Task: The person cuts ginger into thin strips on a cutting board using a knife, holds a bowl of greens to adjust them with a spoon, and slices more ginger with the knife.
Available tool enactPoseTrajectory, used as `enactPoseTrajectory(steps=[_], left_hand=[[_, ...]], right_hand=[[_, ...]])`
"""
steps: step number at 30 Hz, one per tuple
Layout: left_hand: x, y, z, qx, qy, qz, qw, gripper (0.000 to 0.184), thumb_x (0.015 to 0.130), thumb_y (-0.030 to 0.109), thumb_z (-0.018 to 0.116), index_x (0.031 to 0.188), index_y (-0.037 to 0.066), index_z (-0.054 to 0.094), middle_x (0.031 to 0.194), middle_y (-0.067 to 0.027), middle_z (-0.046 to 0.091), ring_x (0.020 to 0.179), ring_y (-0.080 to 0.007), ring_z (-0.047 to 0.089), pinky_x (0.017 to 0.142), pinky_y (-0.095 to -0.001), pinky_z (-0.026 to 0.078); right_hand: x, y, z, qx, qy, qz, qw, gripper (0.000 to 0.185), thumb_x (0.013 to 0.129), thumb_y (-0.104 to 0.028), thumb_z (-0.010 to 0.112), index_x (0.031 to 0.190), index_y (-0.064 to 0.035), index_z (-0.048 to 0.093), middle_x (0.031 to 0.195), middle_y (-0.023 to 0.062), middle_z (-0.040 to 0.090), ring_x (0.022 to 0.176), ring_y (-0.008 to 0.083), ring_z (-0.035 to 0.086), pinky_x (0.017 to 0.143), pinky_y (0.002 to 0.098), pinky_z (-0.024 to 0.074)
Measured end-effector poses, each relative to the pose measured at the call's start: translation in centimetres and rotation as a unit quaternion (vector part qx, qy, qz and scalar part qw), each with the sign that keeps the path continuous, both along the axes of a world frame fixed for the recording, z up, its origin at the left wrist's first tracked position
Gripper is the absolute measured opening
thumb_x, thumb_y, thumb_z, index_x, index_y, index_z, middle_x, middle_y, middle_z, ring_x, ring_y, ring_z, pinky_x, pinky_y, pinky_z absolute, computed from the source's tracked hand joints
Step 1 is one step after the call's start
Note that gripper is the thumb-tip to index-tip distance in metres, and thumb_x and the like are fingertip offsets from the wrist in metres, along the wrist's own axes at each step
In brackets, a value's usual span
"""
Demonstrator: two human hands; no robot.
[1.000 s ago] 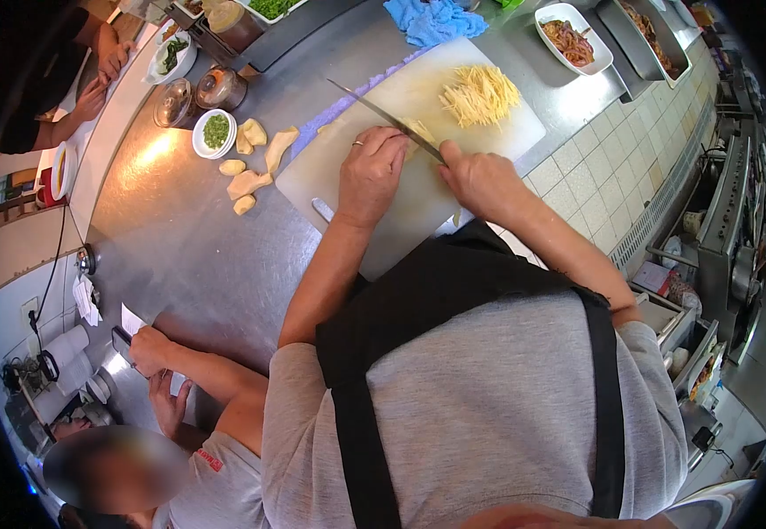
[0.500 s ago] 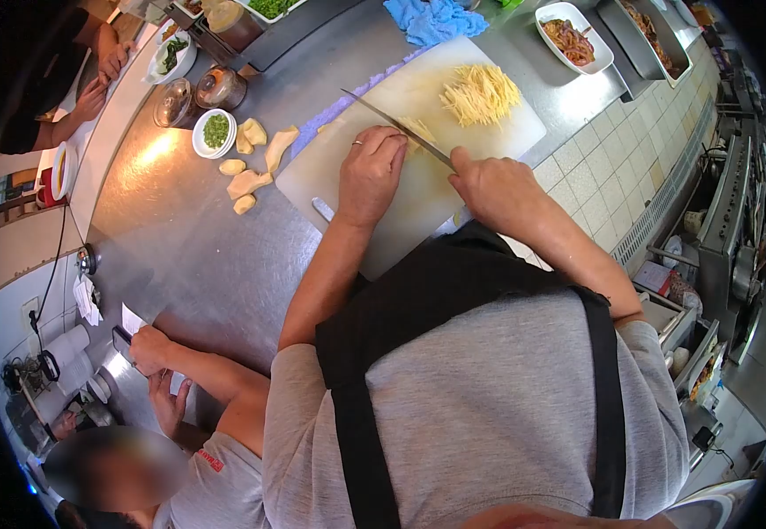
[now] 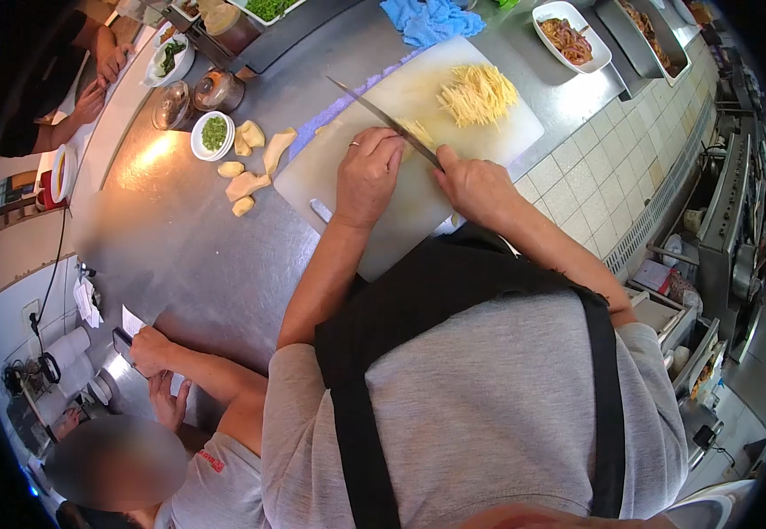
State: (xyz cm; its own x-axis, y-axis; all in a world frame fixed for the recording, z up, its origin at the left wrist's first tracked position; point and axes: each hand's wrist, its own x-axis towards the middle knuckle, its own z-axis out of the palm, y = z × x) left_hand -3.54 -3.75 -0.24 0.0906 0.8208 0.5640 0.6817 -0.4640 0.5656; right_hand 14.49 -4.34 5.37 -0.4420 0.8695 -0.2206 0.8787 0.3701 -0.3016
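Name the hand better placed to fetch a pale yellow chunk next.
Probably the left hand: it is nearer the pale yellow chunks beside the cutting board, while the right hand holds the knife.

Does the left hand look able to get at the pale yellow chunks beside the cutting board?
Likely yes. The pale yellow chunks lie just left of the cutting board, with nothing tall between them and the left hand, though its fingers are busy beside the knife.

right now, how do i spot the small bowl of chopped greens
On the steel counter, look left of the cutting board to the pale pieces. The bowl sits between them and two jars. Unlike the darker jars, it is white, holding bright greens.
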Motion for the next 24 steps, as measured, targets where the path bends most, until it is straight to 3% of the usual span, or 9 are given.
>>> enactPoseTrajectory(steps=[7, 10, 11, 14, 17, 18, 20, 21, 24], left_hand=[[-0.1, -0.2, 0.1, -0.013, -0.025, -0.010, 1.000, 0.008, 0.080, 0.004, 0.067, 0.087, 0.002, 0.068, 0.095, -0.0098, 0.066, 0.092, -0.0265, 0.063, 0.082, -0.0352, 0.051], [-0.4, -0.1, 0.4, -0.033, -0.081, 0.001, 0.996, 0.010, 0.081, 0.005, 0.066, 0.090, 0.002, 0.068, 0.096, -0.0106, 0.067, 0.094, -0.0272, 0.062, 0.083, -0.0355, 0.050], [-0.5, -0.1, 0.5, -0.039, -0.104, 0.006, 0.994, 0.010, 0.081, 0.005, 0.066, 0.090, 0.001, 0.068, 0.096, -0.0108, 0.067, 0.094, -0.0275, 0.062, 0.084, -0.0356, 0.050], [-1.4, -0.7, 1.0, -0.048, -0.091, 0.032, 0.994, 0.012, 0.081, 0.005, 0.066, 0.092, 0.002, 0.069, 0.098, -0.0106, 0.067, 0.095, -0.0283, 0.062, 0.086, -0.0372, 0.048], [-2.5, -1.6, 0.8, -0.067, -0.015, 0.000, 0.998, 0.018, 0.081, 0.005, 0.065, 0.098, 0.004, 0.069, 0.106, -0.0104, 0.066, 0.100, -0.0288, 0.061, 0.089, -0.0370, 0.048], [-2.6, -1.8, 0.5, -0.064, -0.009, -0.014, 0.998, 0.020, 0.080, 0.006, 0.065, 0.099, 0.005, 0.069, 0.106, -0.0104, 0.065, 0.100, -0.0292, 0.060, 0.090, -0.0377, 0.047], [-2.4, -2.0, -0.1, -0.043, -0.007, -0.026, 0.999, 0.021, 0.079, 0.006, 0.065, 0.099, 0.005, 0.068, 0.106, -0.0103, 0.065, 0.100, -0.0297, 0.060, 0.091, -0.0386, 0.047], [-2.3, -2.1, -0.5, -0.025, -0.012, -0.028, 0.999, 0.020, 0.079, 0.006, 0.065, 0.099, 0.005, 0.068, 0.106, -0.0102, 0.065, 0.100, -0.0299, 0.060, 0.090, -0.0387, 0.047], [-2.3, -1.8, -1.0, -0.003, 0.054, -0.016, 0.998, 0.022, 0.075, 0.005, 0.062, 0.096, 0.006, 0.068, 0.104, -0.0090, 0.065, 0.098, -0.0277, 0.061, 0.089, -0.0380, 0.048]], right_hand=[[4.6, 3.3, -1.0, -0.073, 0.178, -0.002, 0.981, 0.035, 0.093, -0.036, 0.054, 0.106, -0.0029, 0.057, 0.085, 0.0247, 0.065, 0.081, 0.0450, 0.062, 0.074, 0.0477, 0.0485], [6.9, 4.2, -0.1, -0.144, 0.200, -0.078, 0.966, 0.035, 0.094, -0.035, 0.054, 0.107, -0.0032, 0.059, 0.079, 0.0218, 0.064, 0.069, 0.0366, 0.064, 0.065, 0.0421, 0.0501], [7.3, 4.3, 1.0, -0.213, 0.209, -0.133, 0.945, 0.034, 0.095, -0.034, 0.054, 0.107, -0.0027, 0.059, 0.071, 0.0162, 0.061, 0.056, 0.0248, 0.060, 0.055, 0.0357, 0.0483], [8.1, 4.0, 1.8, -0.174, 0.255, -0.160, 0.938, 0.027, 0.097, -0.030, 0.053, 0.100, -0.0037, 0.056, 0.060, 0.0025, 0.049, 0.043, 0.0097, 0.045, 0.040, 0.0273, 0.0378], [7.5, 3.4, 2.7, -0.126, 0.215, -0.182, 0.951, 0.027, 0.097, -0.031, 0.053, 0.099, -0.0040, 0.055, 0.057, 0.0030, 0.047, 0.043, 0.0104, 0.046, 0.041, 0.0278, 0.0377], [7.5, 3.1, 2.3, -0.096, 0.202, -0.161, 0.961, 0.030, 0.095, -0.031, 0.055, 0.099, -0.0017, 0.055, 0.066, 0.0132, 0.054, 0.052, 0.0245, 0.052, 0.050, 0.0352, 0.0419], [6.6, 2.3, 2.0, -0.060, 0.194, -0.117, 0.972, 0.032, 0.093, -0.031, 0.057, 0.100, 0.0008, 0.054, 0.076, 0.0246, 0.061, 0.065, 0.0418, 0.057, 0.060, 0.0435, 0.0458], [5.9, 1.8, 2.2, -0.056, 0.194, -0.099, 0.974, 0.032, 0.093, -0.030, 0.057, 0.100, 0.0010, 0.053, 0.077, 0.0259, 0.061, 0.069, 0.0450, 0.056, 0.062, 0.0444, 0.0455], [5.2, 1.6, 1.0, -0.074, 0.148, -0.059, 0.985, 0.031, 0.094, -0.028, 0.057, 0.104, 0.0014, 0.054, 0.073, 0.0254, 0.060, 0.065, 0.0418, 0.056, 0.059, 0.0418, 0.0448]])
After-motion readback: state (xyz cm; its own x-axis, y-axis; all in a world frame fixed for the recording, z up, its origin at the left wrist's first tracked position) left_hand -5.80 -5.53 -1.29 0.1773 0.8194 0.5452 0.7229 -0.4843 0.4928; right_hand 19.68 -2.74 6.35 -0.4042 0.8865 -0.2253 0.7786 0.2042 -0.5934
